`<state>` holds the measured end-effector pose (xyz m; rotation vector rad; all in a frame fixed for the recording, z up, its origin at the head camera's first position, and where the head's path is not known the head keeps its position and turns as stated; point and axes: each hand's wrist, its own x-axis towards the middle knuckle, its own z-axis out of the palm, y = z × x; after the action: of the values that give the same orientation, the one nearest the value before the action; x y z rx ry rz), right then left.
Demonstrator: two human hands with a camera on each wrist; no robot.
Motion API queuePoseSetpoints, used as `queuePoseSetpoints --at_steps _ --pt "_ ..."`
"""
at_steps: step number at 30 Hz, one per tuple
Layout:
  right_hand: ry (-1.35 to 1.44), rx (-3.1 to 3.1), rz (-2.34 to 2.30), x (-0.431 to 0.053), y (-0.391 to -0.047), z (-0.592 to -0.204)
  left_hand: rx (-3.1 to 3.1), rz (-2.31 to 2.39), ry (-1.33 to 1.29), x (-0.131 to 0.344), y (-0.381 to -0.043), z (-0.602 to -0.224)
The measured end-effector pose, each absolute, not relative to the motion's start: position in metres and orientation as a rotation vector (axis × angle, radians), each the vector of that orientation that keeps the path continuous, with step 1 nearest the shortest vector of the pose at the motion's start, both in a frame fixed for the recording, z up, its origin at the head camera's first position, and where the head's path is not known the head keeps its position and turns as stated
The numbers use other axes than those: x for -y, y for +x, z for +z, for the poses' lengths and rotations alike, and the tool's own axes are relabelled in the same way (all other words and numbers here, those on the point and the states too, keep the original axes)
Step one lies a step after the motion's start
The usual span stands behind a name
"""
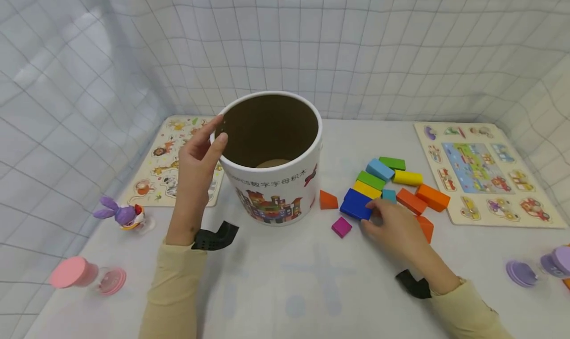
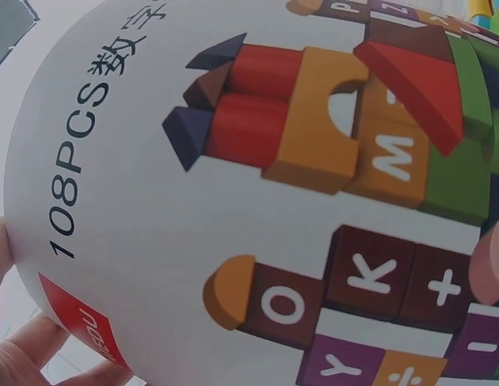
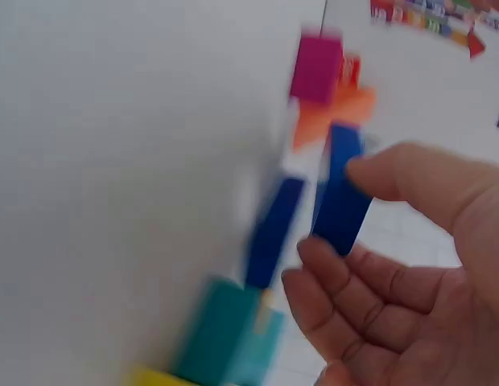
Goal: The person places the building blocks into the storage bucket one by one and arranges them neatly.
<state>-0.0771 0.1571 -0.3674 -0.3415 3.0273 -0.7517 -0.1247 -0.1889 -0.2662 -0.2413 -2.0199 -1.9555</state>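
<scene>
A large white bucket with printed building blocks and lettering stands upright at the centre of the head view. My left hand grips its rim on the left side; in the left wrist view the bucket's printed wall fills most of the picture. On the table to the right, my right hand pinches a blue block between thumb and fingers. A second blue block lies just beside it. Around that hand are a magenta block, an orange block and a yellow block.
More blocks, such as a yellow cylinder, lie behind the right hand. Puzzle boards lie at the left and right. A purple rabbit toy and a pink toy stand left; a purple toy is far right.
</scene>
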Motion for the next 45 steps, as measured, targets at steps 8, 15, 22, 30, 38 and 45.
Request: queuePoseSetpoints --at_steps 8,15,22,30,38,45 --pt "-0.597 -2.951 -1.384 -0.155 -0.085 -0.268 2.020 -1.934 -0.282 0.184 -0.129 -0.268" --pt "-0.792 -2.762 -1.367 -0.086 -0.149 -0.217 2.041 -1.948 -0.258 0.186 -0.131 -0.274" --pt "-0.888 -2.801 -1.045 -0.039 -0.190 -0.215 2.014 -1.966 -0.292 0.184 -0.132 -0.278" --pt "-1.022 -2.766 -0.582 -0.015 -0.201 -0.214 2.027 -1.973 -0.267 0.184 -0.129 -0.273" --pt "-1.114 -2.833 -0.906 -0.017 -0.196 -0.214 2.014 -1.958 -0.273 0.187 -0.129 -0.272" --pt "-1.018 -2.864 -1.781 -0.062 -0.164 -0.238 2.014 -1.924 -0.278 0.190 -0.128 -0.269"
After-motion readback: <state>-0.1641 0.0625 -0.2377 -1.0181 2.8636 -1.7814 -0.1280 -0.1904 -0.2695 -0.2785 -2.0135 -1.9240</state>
